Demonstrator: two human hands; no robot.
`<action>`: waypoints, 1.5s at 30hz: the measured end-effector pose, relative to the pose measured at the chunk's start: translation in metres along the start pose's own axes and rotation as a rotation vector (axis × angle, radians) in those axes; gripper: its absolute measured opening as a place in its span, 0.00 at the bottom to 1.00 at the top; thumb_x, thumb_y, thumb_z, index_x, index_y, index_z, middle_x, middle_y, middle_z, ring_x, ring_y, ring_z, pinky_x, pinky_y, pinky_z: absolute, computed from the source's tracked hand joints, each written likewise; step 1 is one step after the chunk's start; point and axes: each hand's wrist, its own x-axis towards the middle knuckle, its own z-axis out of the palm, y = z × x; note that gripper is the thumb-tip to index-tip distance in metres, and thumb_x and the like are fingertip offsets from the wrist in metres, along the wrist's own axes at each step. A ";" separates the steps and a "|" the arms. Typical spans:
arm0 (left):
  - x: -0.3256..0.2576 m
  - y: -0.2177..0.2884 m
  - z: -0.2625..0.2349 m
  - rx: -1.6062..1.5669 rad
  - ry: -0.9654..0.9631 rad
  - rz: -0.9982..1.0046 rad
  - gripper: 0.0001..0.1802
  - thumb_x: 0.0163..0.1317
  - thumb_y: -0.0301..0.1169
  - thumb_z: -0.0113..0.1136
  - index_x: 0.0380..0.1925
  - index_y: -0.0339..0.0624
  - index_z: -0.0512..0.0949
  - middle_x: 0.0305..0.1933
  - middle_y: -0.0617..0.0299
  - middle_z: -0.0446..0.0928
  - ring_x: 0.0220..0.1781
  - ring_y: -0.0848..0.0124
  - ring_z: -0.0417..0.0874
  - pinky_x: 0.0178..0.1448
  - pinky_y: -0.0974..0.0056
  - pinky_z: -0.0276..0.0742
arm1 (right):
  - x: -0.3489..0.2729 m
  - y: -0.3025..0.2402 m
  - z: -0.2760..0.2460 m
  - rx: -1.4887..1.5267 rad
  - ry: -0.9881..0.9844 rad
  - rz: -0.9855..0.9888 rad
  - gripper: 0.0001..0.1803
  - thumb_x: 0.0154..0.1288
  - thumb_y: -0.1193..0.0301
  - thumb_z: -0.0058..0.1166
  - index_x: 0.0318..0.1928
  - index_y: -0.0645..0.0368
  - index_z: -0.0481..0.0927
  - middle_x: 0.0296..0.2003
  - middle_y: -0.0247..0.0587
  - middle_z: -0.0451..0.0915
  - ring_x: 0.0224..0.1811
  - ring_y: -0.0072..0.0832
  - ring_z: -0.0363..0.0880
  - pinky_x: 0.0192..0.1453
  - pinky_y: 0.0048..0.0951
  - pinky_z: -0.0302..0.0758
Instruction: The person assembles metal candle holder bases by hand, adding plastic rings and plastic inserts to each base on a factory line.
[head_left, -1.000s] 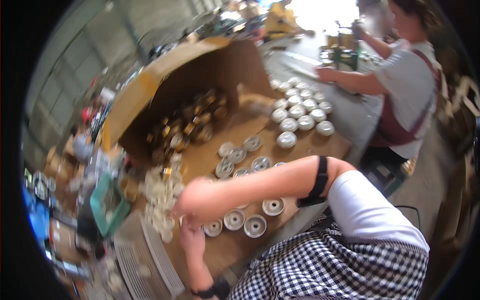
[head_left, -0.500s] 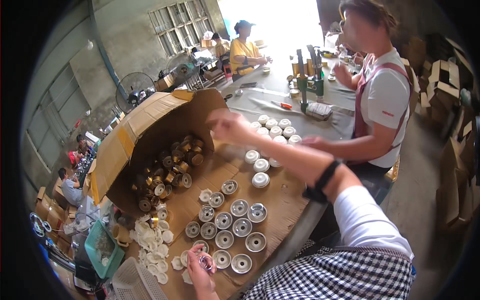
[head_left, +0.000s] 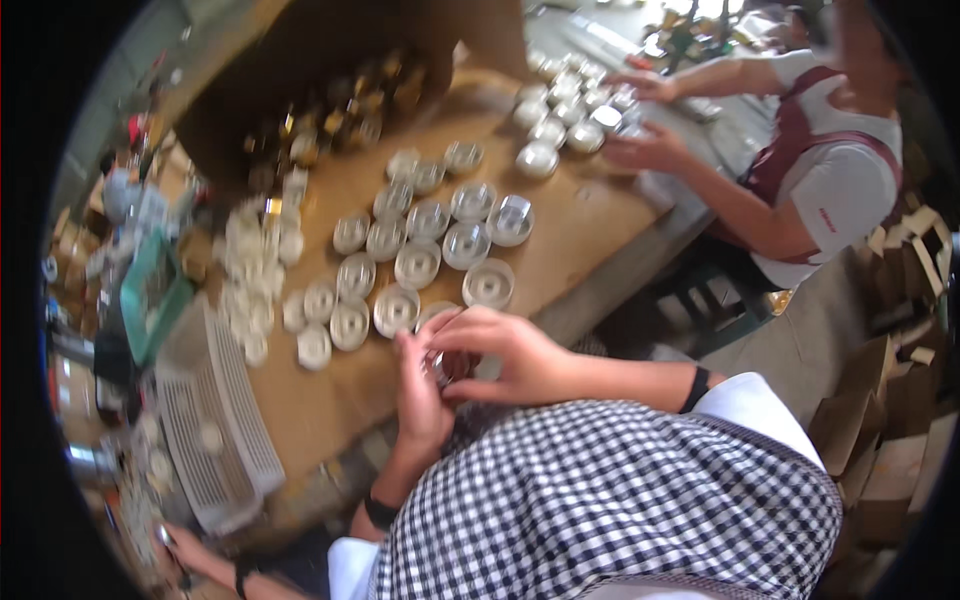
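Observation:
Close to my apron, my left hand (head_left: pixel 420 400) and my right hand (head_left: pixel 510 352) meet with fingers closed around a small shiny round piece (head_left: pixel 453 367). Its details are blurred and partly covered by my fingers. Just beyond my hands, silvery round cups (head_left: pixel 416 263) with a hole in the middle stand in loose rows on the cardboard sheet (head_left: pixel 560 255). A few flat whitish pieces (head_left: pixel 313 346) lie at the left end of those rows.
A big cardboard box (head_left: pixel 330 50) on its side holds gold-coloured parts (head_left: pixel 370 100). White pieces (head_left: pixel 255 260) lie heaped near a white basket (head_left: pixel 215 400) and a green bin (head_left: pixel 150 290). At right, a co-worker's hands (head_left: pixel 650 145) reach toward white round parts (head_left: pixel 565 105). Another person's hand (head_left: pixel 180 548) shows lower left.
My right arm has come back from over the box, and my right hand has joined my left at the shiny round piece. The view has tilted down toward my apron.

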 end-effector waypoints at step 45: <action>0.224 0.148 -0.248 2.132 0.373 0.431 0.30 0.51 0.26 0.70 0.58 0.42 0.79 0.51 0.54 0.81 0.55 0.52 0.77 0.62 0.51 0.75 | 0.308 0.275 -0.025 -1.103 -0.390 0.484 0.14 0.40 0.64 0.72 0.34 0.47 0.92 0.37 0.38 0.89 0.42 0.37 0.89 0.41 0.40 0.85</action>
